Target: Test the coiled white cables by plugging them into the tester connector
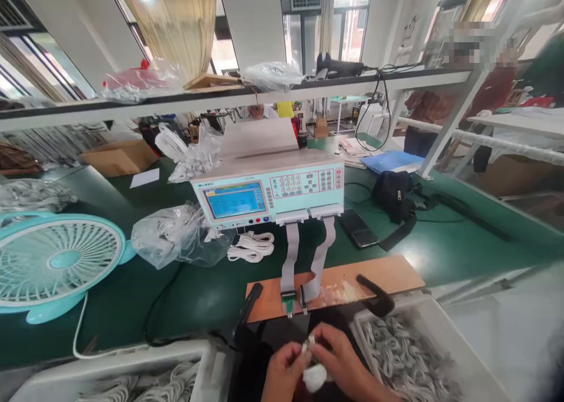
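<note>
At the bottom middle, my left hand (285,371) and my right hand (338,356) are close together. Between their fingertips they pinch the ends of a white cable (314,378), whose bundled part hangs below the fingers. Just beyond the hands, two small connectors, one on a green board (288,303), stick out over the front of a wooden board (352,278). Grey ribbon cables (288,252) run from them up to a tester (268,184) with a lit blue screen. A coiled white cable (251,247) lies in front of the tester.
White bins of cable bundles stand at the lower left (176,355) and lower right (434,308). On the green table are a turquoise fan (66,258), plastic bags (170,234), a phone (358,228) and a black bag (393,195). A shelf (211,96) spans above; people are behind.
</note>
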`<state>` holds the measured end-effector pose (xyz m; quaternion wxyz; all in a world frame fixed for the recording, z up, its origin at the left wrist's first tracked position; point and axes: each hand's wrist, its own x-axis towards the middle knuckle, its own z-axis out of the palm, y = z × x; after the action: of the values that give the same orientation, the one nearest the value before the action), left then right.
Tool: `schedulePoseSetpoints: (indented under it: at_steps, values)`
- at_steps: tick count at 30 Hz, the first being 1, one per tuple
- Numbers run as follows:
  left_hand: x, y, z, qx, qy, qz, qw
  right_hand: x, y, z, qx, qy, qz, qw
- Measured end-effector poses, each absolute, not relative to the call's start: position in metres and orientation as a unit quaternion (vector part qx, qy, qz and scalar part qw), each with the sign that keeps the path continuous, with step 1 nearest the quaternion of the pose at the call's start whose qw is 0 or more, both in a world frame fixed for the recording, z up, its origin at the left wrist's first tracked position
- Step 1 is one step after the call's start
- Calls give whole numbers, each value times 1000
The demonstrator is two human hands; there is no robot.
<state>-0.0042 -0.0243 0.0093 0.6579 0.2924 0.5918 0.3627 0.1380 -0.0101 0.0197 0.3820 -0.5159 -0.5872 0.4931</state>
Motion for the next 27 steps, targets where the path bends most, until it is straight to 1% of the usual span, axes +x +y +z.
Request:
schedulePoseSetpoints:
  at_steps: [2, 5, 11, 14, 17, 20, 24, 27]
  values:
    - [-4, -17, 4, 308, 566, 398, 653, 133, 0, 22, -511, -537, 527, 415]
    - [-1, -11, -3, 314, 545, 441, 640, 129, 11, 26, -516, -497, 546, 434]
    - [4, -9, 6, 296, 534, 450, 652, 125, 16, 25, -528, -454, 559, 450]
    - [2, -5, 16, 308, 526, 433, 664, 125, 17, 23, -534, -441, 560, 455]
    - [-4, 1, 21, 356, 519, 395, 669, 124, 19, 24, -538, -430, 561, 460]
    - [-9, 6, 24, 406, 498, 389, 660, 121, 20, 29, -538, -386, 584, 469]
    - [-10, 9, 26, 425, 494, 445, 614, 112, 21, 34, -520, -289, 634, 494]
    - [-7, 8, 26, 411, 498, 489, 586, 108, 20, 32, -500, -243, 650, 518]
